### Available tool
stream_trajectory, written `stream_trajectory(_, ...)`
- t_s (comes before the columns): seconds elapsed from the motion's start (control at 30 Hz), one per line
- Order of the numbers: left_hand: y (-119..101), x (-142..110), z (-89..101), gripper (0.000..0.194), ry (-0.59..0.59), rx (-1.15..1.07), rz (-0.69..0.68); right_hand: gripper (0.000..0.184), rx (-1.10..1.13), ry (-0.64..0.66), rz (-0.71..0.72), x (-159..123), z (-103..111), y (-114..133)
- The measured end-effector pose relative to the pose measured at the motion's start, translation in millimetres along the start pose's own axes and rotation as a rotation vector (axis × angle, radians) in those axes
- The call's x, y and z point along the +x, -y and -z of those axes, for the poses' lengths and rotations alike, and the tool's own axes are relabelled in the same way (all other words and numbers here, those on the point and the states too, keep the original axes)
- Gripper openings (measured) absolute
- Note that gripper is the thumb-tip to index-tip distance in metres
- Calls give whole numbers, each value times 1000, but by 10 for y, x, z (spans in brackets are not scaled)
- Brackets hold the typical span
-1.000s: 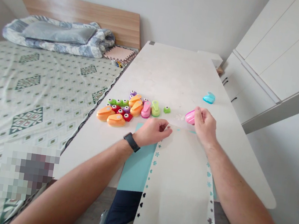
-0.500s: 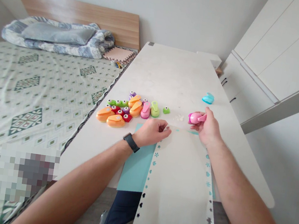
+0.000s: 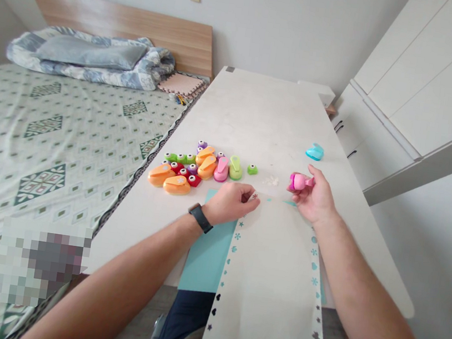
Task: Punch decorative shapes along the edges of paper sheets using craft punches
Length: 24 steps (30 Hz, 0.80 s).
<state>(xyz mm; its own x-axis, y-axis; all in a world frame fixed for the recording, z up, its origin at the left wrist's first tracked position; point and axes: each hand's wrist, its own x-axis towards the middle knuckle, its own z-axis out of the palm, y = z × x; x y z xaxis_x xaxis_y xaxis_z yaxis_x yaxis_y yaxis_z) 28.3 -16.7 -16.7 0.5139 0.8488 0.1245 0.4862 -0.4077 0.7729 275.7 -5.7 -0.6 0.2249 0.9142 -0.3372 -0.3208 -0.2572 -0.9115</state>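
The pink paper punch [image 3: 300, 183] is in the right hand [image 3: 317, 196], pinched between thumb and fingertips, with the palm turned up and the fingers half curled. Compared with half a second ago, it has rolled in the fingers and now sits out at their tips, so its lever is harder to make out. Just left of that hand lie a few white paper crumbs [image 3: 270, 181], and beyond it, well apart, sits a blue paper punch [image 3: 315, 152]. The left hand [image 3: 227, 203] is curled, with its fingertips on the top edge of a cream paper sheet [image 3: 268, 288], right beside a tiny dark flower cut-out [image 3: 254, 196]. The fingers hide whether they pinch the sheet or only press on it. A teal card [image 3: 205, 256] lies under the sheet, below that hand. Past the left knuckles, a heap of orange paper punches [image 3: 176, 185] and smaller punches [image 3: 183, 172] sits on the white table [image 3: 259, 112]. Further left, a patch of the bed [image 3: 42, 264] is blurred out, and nothing can be told there.
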Motion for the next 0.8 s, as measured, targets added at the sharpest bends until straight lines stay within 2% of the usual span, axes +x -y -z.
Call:
stream_trajectory(0.3,12,5,-11,30,1,17,0,31,39,44,12,37,12,-37)
stream_trajectory(0.43,6,6,-8,30,-1,25,-2,25,87,122,-20,33,32,-21)
stream_trajectory(0.53,-20,-2,8,29,6,30,-10,26,96,149,17,38,48,-13)
stream_trajectory(0.8,-139,-40,122,20,152,7,-179,30,29,119,81,21,47,-35)
